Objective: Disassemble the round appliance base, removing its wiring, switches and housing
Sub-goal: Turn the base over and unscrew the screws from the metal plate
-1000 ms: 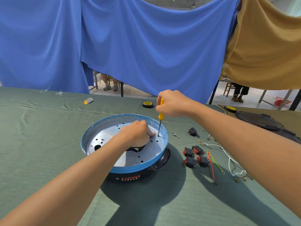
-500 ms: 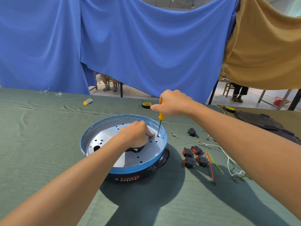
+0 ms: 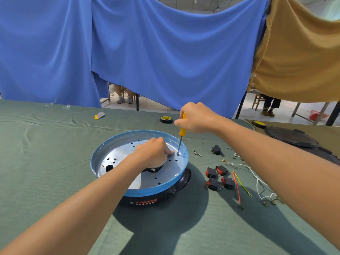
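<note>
Gripping the screwdriver (image 3: 181,134) by its yellow handle, my right hand (image 3: 196,117) has its fingers curled tight round the top. The tool stands nearly upright, its long axis leaning a little so the handle tips away to the right, and its thin steel tip points down into a hole near the right edge of the metal plate (image 3: 161,173). My left hand (image 3: 152,153) rests knuckles-up on that plate with the fingers curled, one fingertip just beside the tip; whether it pinches anything I cannot tell, since the hand covers its own grasp. The appliance base (image 3: 110,150) sits in front of me in the middle of the green cloth (image 3: 46,162). It is round, with a blue rim, a silvery floor dotted with small holes, and a black housing below that carries orange and white print too small to read. My left hand hides the plate's centre, where some black part peeks out beneath it. To the right lie four red-and-black switches (image 3: 219,176) and loose wires (image 3: 257,179), a tape roll (image 3: 166,119) beyond, and a dark lid (image 3: 290,138) partly behind my right arm.
</note>
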The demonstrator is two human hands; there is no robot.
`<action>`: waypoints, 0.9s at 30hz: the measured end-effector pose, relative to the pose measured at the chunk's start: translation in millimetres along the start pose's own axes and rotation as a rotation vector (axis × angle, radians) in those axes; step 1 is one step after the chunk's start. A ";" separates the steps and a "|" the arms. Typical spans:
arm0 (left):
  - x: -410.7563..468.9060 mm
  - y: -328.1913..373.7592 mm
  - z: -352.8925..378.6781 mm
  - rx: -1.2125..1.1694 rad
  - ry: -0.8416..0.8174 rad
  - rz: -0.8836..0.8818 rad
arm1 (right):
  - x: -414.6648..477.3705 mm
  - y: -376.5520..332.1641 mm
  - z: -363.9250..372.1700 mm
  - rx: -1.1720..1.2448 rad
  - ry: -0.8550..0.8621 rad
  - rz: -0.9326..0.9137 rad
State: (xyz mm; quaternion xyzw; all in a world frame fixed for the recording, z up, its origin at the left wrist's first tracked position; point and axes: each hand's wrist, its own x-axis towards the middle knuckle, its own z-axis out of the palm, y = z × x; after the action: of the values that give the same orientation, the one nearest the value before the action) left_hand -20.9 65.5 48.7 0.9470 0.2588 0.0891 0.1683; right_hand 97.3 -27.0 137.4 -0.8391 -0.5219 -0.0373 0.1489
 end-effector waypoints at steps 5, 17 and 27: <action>4.5 -2.9 1.2 0.042 -0.019 0.034 | -2.9 -2.2 -2.8 0.001 -0.058 -0.023; 0.1 -4.5 7.6 0.207 0.111 0.103 | -5.8 -0.7 -5.6 -0.046 -0.069 -0.061; 1.4 1.2 8.8 0.069 0.146 0.188 | -9.0 -0.3 -16.3 -0.043 -0.170 -0.110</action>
State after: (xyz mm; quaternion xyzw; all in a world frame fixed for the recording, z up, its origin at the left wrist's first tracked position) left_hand -16.9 62.9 41.1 0.9633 0.1832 0.1644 0.1074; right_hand 94.4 -39.3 151.1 -0.8123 -0.5769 0.0145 0.0839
